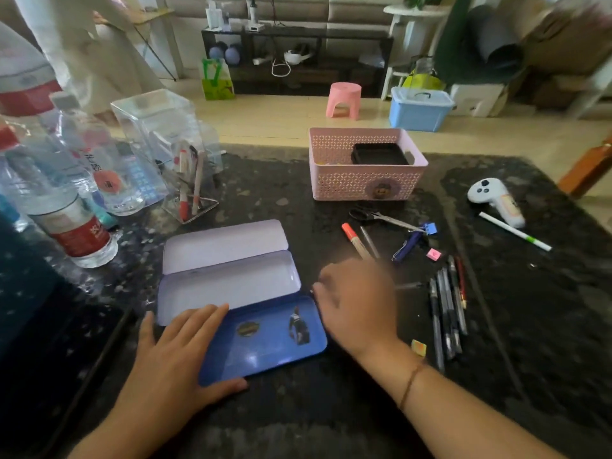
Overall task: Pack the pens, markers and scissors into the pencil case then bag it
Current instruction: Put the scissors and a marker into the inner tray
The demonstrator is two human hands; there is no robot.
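Because our right hand (356,303) is smeared by motion, we cannot tell whether its fingers are apart or closed on anything; it sits palm down just off the pencil case's (228,286) right edge, wrist bent, forearm running out of the frame at five o'clock. A thin band circles that wrist. Part of the orange-capped marker (354,240) and a clear pen beside it vanish behind the knuckles. Our left hand (175,356) lies flat with fingers spread on the blue lid (271,342), gripping nothing, its thumb along the lid's near edge; the forearm leaves at seven o'clock. The case lies open and empty at the centre of the dark table (331,409). At three o'clock from it a bundle of dark pens (447,313) lies loose; the scissors (381,217) rest at one o'clock, in front of the pink basket (364,180). A white pen (515,231) lies further right, beside a white controller (496,200). Bottles (66,207) at ten o'clock are cut off by the left edge.
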